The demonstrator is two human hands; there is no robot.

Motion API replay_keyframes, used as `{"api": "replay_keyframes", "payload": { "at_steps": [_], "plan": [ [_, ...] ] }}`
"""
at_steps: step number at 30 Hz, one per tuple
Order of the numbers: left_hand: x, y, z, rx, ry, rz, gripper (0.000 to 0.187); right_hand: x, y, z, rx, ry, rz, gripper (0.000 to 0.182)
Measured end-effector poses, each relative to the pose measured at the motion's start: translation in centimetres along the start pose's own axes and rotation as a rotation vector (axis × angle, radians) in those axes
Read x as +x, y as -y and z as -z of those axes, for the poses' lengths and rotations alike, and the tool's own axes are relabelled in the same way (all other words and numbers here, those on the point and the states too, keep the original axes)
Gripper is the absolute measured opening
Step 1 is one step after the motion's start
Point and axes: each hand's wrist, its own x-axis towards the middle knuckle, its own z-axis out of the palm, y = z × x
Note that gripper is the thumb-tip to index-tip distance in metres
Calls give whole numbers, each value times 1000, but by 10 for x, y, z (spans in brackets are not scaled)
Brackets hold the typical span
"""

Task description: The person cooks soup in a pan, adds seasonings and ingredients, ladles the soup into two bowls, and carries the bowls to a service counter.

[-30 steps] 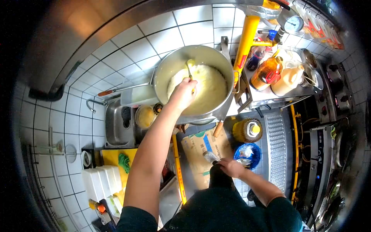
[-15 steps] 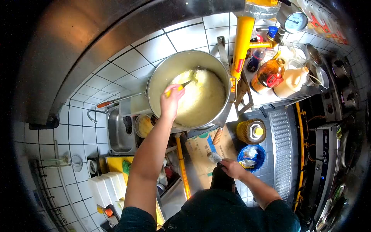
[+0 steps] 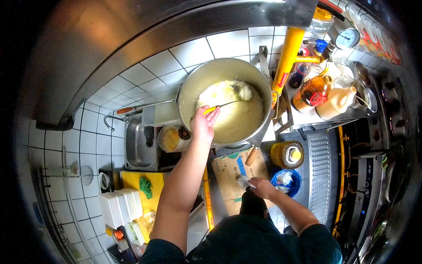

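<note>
My left hand (image 3: 204, 124) is closed around the yellow handle (image 3: 209, 110) of a metal utensil and reaches over the large metal pot (image 3: 189, 79). The utensil's far end lies by a clump of white food (image 3: 244, 92), with pale cloudy contents around it. Lower right of the pot, my right hand (image 3: 263, 188) is closed on a small greyish cylindrical object (image 3: 242, 181), above a flattened cardboard piece (image 3: 228, 180). What exactly this object is cannot be made out.
Left of the pot are a steel sink (image 3: 136, 152) and a container of yellowish food (image 3: 169, 138). A large oil bottle (image 3: 283, 155) and a blue bin (image 3: 296, 185) stand at the right. Bottles, including a beige jug (image 3: 336, 103), stand on a metal table beside a yellow pipe (image 3: 288, 57).
The view has shifted, so the pot appears farther right. My left hand has moved lower in the pot, and the utensil now points more to the right. My right hand keeps its hold.
</note>
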Motion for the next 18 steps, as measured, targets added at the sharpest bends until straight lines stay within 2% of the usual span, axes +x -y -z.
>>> {"api": "replay_keyframes", "payload": {
  "at_steps": [5, 8, 9, 12, 13, 14, 16, 17, 18],
  "plan": [
    [-36, -16, 5, -35, 32, -77, 14, 33, 26, -15, -124, 224, 10, 37],
    [-91, -46, 26, -152, 78, -137, 14, 58, 46, -46, -190, 482, 90, 40],
    [-114, -58, 38, -174, 86, -179, 16, 63, 51, -60, -220, 520, 221, 40],
    [-193, -87, 91, -264, 94, -330, 18, 89, 87, -107, -289, 752, 308, 38],
    [-225, -97, 115, -299, 82, -365, 20, 94, 115, -107, -366, 770, 453, 33],
    [-258, -103, 135, -328, 67, -405, 22, 101, 116, -131, -377, 785, 575, 30],
    [-334, -115, 177, -339, -45, -552, 25, 112, 182, -132, -469, 947, 637, 24],
    [-371, -116, 202, -348, -121, -624, 25, 113, 161, -179, -384, 835, 624, 24],
    [-409, -115, 226, -357, -192, -693, 26, 116, 183, -186, -391, 875, 850, 22]
  ]
}}
